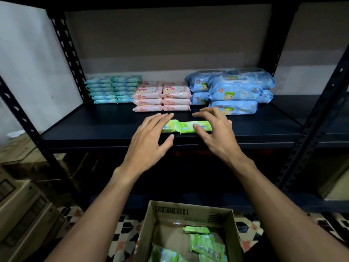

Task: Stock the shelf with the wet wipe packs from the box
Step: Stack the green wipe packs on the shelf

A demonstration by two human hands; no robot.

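Left hand (151, 135) and right hand (215, 129), as I see them from my station, both reach to the middle of the frame with fingers spread and nothing clamped. The left one's straight fingertips lie over the left end of a green pair (181, 127), its thumb apart at the shelf's front lip. The right one arches loosely over the pair's right end, its thumb resting on the wrapper. Nearest to me, at the bottom centre of the frame, the cardboard box (190, 214) stands open on the patterned floor (124, 235), between my forearms, with loose green packs (205, 244) lying jumbled in its right half. Brown cartons (22, 205) sit at the lower left. Above the box, the dark shelf (94, 127) carries the green pair, two wet wipe packs laid end to end and touching, just behind its front edge. Farther back, pink packs (162, 99) stand in two neat stacks side by side at centre. Teal packs (113, 88) are stacked to their left, deeper in. Large blue packs (234, 89) are piled to the right, touching the pink ones.
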